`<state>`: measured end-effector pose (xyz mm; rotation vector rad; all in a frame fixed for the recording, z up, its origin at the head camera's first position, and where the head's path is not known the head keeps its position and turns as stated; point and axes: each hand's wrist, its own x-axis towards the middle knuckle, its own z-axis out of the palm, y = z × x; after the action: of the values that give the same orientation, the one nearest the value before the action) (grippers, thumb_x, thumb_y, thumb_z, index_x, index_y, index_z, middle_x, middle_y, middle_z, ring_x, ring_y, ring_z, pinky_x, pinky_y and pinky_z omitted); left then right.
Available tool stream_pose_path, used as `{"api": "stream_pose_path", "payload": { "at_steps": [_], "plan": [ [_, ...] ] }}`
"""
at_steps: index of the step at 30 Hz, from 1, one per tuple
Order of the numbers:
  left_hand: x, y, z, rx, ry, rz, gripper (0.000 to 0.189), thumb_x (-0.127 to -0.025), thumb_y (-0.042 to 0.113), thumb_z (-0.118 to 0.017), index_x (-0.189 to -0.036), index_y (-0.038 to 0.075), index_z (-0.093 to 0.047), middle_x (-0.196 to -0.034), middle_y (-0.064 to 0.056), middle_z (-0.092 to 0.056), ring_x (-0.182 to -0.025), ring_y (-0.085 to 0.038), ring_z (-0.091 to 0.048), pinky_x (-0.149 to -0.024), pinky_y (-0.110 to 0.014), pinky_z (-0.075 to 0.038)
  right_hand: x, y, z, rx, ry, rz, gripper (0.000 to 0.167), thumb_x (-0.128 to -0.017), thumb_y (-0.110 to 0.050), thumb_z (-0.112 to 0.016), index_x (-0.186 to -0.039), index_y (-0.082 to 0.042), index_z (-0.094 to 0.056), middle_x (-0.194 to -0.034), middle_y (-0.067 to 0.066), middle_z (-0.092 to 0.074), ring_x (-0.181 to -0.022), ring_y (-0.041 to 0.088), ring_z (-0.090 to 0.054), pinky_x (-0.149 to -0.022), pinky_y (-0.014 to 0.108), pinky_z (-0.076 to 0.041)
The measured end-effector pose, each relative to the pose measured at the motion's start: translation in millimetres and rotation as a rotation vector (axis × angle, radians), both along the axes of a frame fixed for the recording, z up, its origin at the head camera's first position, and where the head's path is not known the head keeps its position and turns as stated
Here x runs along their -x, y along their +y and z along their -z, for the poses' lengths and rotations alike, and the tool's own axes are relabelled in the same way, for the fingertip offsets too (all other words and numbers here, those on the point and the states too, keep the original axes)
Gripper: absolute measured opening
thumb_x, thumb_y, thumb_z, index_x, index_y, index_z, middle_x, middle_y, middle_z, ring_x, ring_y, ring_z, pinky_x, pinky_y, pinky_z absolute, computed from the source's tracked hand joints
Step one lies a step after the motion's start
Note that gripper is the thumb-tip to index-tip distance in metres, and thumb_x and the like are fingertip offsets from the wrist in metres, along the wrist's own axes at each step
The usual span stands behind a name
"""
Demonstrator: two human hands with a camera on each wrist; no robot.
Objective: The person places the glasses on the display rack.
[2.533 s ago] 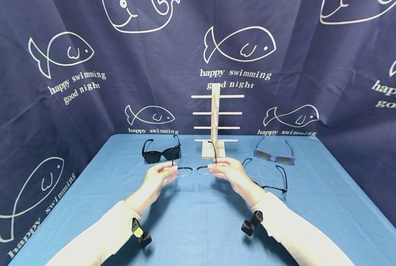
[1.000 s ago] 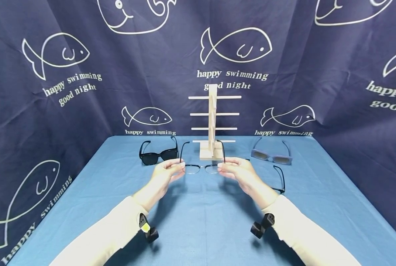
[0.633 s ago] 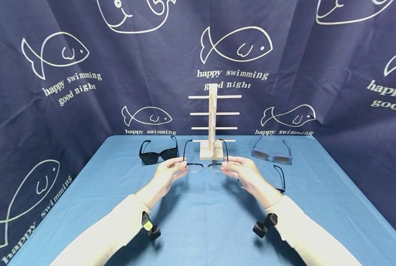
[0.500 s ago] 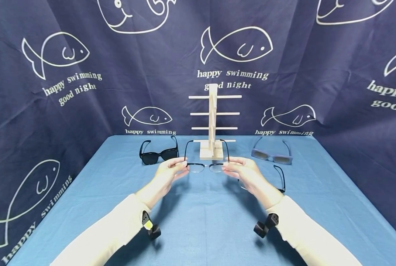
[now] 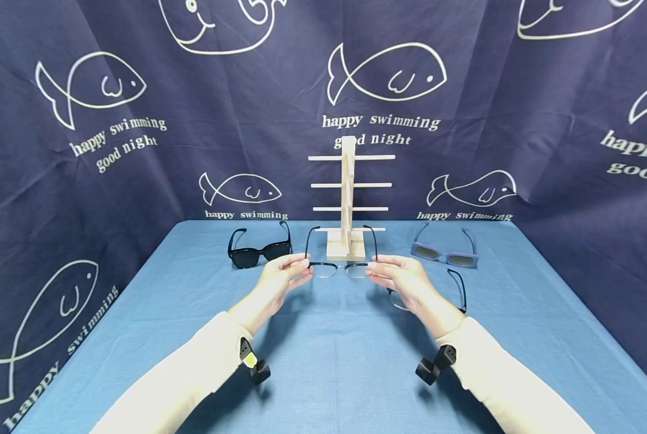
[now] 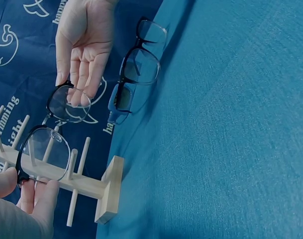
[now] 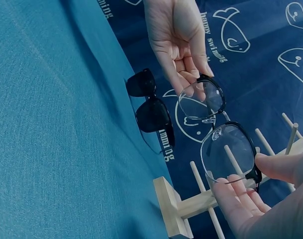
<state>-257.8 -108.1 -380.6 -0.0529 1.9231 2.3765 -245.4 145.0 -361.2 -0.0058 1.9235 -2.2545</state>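
Note:
Both hands hold one pair of clear-lensed eyeglasses (image 5: 324,270) with dark upper rims, raised above the blue table in the head view. My left hand (image 5: 273,283) pinches the frame's left end between thumb and fingers. At the opposite end, my right hand (image 5: 407,281) grips it the same way. The temples are unfolded and point away, toward the wooden display stand (image 5: 348,199) with its several horizontal pegs. In the left wrist view, the eyeglasses (image 6: 46,149) overlap the stand behind them, as they do in the right wrist view.
Black sunglasses (image 5: 259,255) lie at the left of the table (image 5: 323,361). Purple-framed sunglasses (image 5: 445,255) are at the back right. Another pair of dark-framed glasses (image 5: 456,289) lies partly hidden behind the right hand. A navy fish-print cloth (image 5: 236,120) hangs behind.
Over the earlier frames, both hands have carried the eyeglasses to the right, in front of the stand. In the last half second they rise slightly and shift a little farther right.

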Motion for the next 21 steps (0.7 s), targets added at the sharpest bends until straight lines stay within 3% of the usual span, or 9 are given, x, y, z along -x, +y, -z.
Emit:
{"api": "stream_pose_path", "payload": {
  "at_steps": [11,21],
  "plan": [
    [3.8,4.3,2.5,-0.003,-0.002,0.013,0.036,-0.094,-0.005,-0.055,-0.129,-0.014,-0.051,-0.095,0.001,-0.068,-0.082,-0.01,-0.067,-0.097,-0.039,-0.056,2.3,2.1,1.9,-0.031,-0.021,0.036,0.049,-0.09,0.001,-0.063,-0.132,0.018,-0.043,-0.098,0.011,-0.072,-0.086,0.011,-0.071,-0.095,0.032,-0.056],
    [8.9,7.1,4.4,0.011,-0.023,0.012,0.036,-0.094,-0.005,-0.056,-0.129,-0.012,-0.053,-0.093,0.001,-0.067,-0.087,-0.014,-0.067,-0.097,-0.039,-0.056,5.5,2.7,6.2,-0.012,-0.047,0.058,0.051,-0.09,0.001,-0.063,-0.133,0.018,-0.042,-0.104,0.016,-0.071,-0.083,0.01,-0.07,-0.097,0.035,-0.054]
  ]
}}
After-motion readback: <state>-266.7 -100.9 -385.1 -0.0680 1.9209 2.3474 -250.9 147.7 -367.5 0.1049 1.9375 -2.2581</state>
